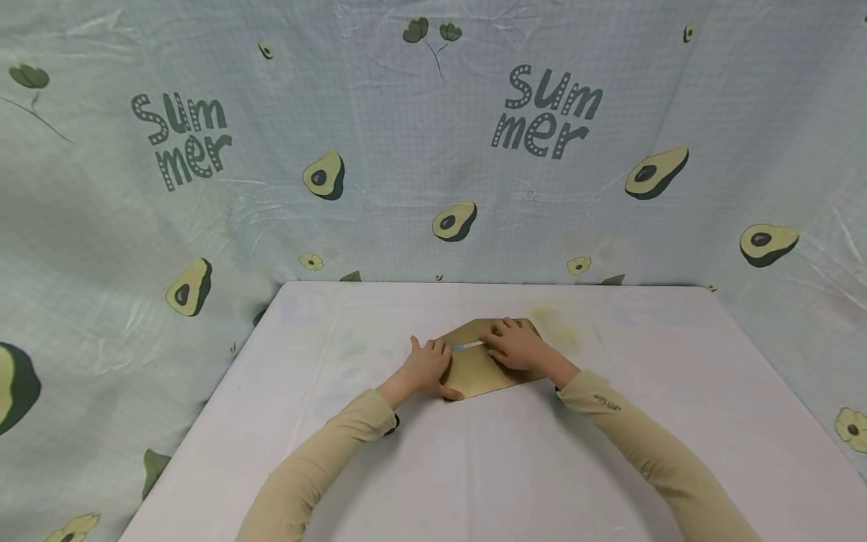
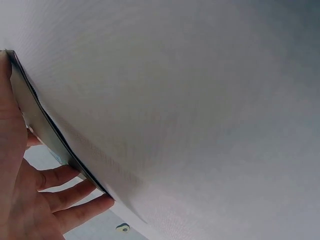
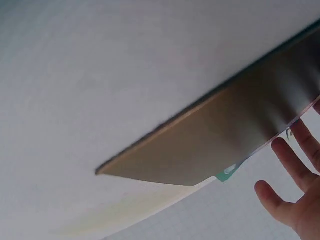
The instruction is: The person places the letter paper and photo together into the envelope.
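Note:
A brown paper envelope [image 1: 481, 373] lies at a slant on the white table, its pointed flap [image 1: 474, 328] spread toward the back. Along its mouth shows a thin blue and white strip [image 1: 467, 345]; in the right wrist view a green bit [image 3: 227, 172] peeks out there. My left hand [image 1: 427, 367] holds the envelope's left side, thumb by the near corner and fingers by the mouth. Over the right part, my right hand [image 1: 518, 346] rests with fingers spread across the mouth. Its fingers [image 3: 292, 162] look loosely bent in the right wrist view. What lies inside is hidden.
The white table [image 1: 596, 482] extends around the envelope on every side, with a faint yellow stain [image 1: 555, 324] behind it. A pale curtain [image 1: 406, 120] printed with avocados and lettering hangs behind and along both sides.

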Action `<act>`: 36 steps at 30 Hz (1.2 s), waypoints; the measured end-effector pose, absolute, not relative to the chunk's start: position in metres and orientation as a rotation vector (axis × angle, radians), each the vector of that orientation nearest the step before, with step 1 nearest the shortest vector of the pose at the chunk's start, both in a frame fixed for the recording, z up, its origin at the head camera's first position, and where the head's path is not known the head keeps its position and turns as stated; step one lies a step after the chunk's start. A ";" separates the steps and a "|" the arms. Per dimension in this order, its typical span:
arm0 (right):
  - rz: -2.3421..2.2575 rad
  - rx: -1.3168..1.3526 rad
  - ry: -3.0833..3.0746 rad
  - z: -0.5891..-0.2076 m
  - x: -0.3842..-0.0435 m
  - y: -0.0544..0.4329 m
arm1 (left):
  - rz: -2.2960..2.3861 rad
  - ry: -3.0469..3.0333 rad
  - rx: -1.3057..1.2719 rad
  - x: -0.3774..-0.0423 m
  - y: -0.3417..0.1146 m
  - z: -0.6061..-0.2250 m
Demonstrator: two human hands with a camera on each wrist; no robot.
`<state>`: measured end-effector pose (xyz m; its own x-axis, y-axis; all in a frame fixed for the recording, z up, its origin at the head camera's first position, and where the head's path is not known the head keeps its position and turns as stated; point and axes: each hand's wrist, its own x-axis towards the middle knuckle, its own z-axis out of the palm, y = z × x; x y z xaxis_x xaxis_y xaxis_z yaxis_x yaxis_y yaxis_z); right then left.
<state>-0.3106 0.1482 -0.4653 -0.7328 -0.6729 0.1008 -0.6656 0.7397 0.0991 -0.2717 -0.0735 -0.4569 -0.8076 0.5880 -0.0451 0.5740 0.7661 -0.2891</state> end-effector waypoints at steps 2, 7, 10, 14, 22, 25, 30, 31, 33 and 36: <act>-0.092 1.086 -2.795 -0.465 -0.310 0.148 | 0.454 -2.903 -0.958 -0.272 -0.074 -0.457; -0.096 1.088 -2.793 -0.464 -0.309 0.148 | 0.457 -2.894 -0.957 -0.272 -0.073 -0.458; -0.105 1.086 -2.807 -0.463 -0.309 0.147 | 0.464 -2.892 -0.950 -0.272 -0.073 -0.458; -0.141 1.071 -2.816 -0.462 -0.309 0.148 | 0.480 -2.890 -0.938 -0.272 -0.073 -0.458; -0.160 1.058 -2.805 -0.463 -0.308 0.150 | 0.486 -2.869 -0.937 -0.272 -0.074 -0.459; -0.139 1.066 -2.790 -0.463 -0.308 0.151 | 0.491 -2.865 -0.933 -0.272 -0.074 -0.459; -0.122 1.076 -2.780 -0.463 -0.308 0.151 | 0.486 -2.871 -0.926 -0.271 -0.074 -0.458; -0.122 1.077 -2.776 -0.462 -0.308 0.152 | 0.483 -2.872 -0.926 -0.271 -0.073 -0.459; -0.108 1.080 -2.777 -0.462 -0.307 0.152 | 0.478 -2.874 -0.928 -0.271 -0.073 -0.459; -0.067 1.091 -2.793 -0.460 -0.305 0.153 | 0.463 -2.874 -0.935 -0.271 -0.074 -0.459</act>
